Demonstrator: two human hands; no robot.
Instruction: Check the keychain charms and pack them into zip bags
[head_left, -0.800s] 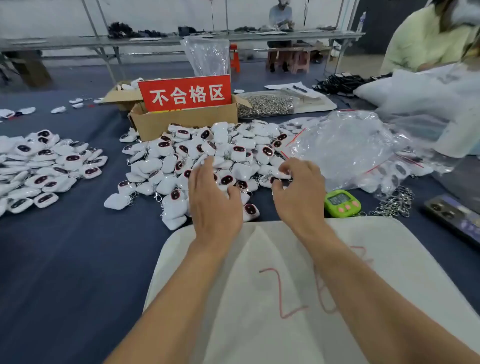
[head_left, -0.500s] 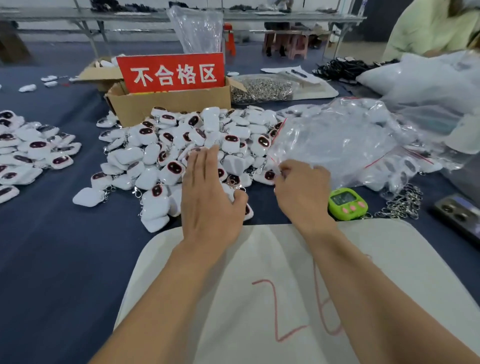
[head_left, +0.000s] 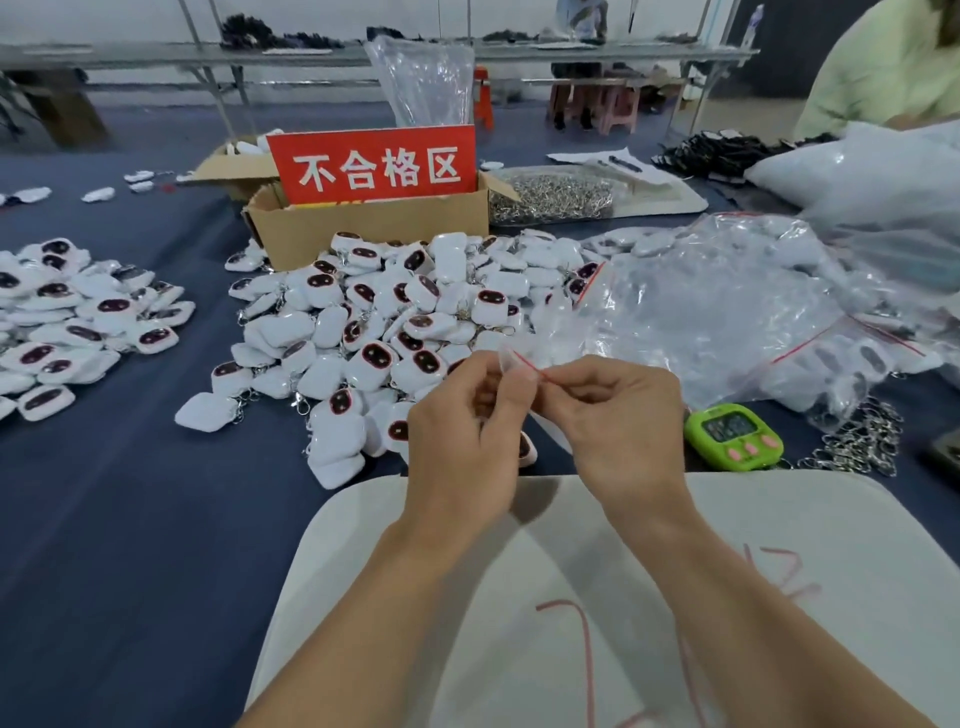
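- Head view, and we see our left hand (head_left: 465, 441) and right hand (head_left: 621, 421) both pinching one clear zip bag (head_left: 508, 359) by its red-lined mouth.
- Just beyond, the keychain charms (head_left: 395, 322) lie heaped on the table (head_left: 130, 519).
- Green timer (head_left: 733, 435) sits just right of our hands.
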